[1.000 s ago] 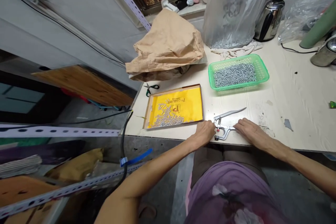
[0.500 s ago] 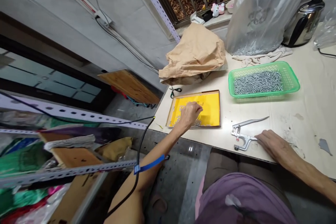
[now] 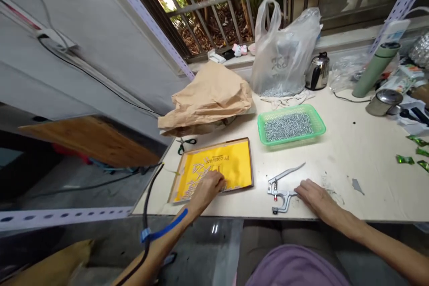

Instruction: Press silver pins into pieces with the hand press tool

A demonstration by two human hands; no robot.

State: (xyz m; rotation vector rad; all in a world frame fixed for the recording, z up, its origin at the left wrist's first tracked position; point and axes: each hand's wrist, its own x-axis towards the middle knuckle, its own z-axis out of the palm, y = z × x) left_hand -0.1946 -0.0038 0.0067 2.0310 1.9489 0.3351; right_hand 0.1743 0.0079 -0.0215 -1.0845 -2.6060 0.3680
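Observation:
Over a shallow cardboard tray (image 3: 239, 158) lined with yellow sits my left hand (image 3: 211, 182), its fingers curled together. Whatever they may hold is hidden. Small silvery pieces (image 3: 192, 187) lie scattered on the yellow lining, mostly on the left side. My right hand (image 3: 312, 194) rests on the table with its fingers closed around the end of one handle of silver hand pliers (image 3: 284, 200). The pliers lie with their jaws toward the left and their upper handle raised apart. Behind them stands a green plastic basket (image 3: 291, 142) holding many small metal pins.
Black-handled scissors (image 3: 185, 144) lie behind the tray, near a crumpled brown paper bag (image 3: 211, 94). Farther back are a plastic bag (image 3: 281, 62), a steel kettle (image 3: 317, 71) and a green flask (image 3: 375, 71). Green wrapped packets (image 3: 405, 159) lie at the right. A black cable (image 3: 146, 205) runs beside my left arm.
The view has swung to the right and up, bringing the flask and packets into sight. My left hand has come down nearer the tray's front edge. My right hand stays at the pliers.

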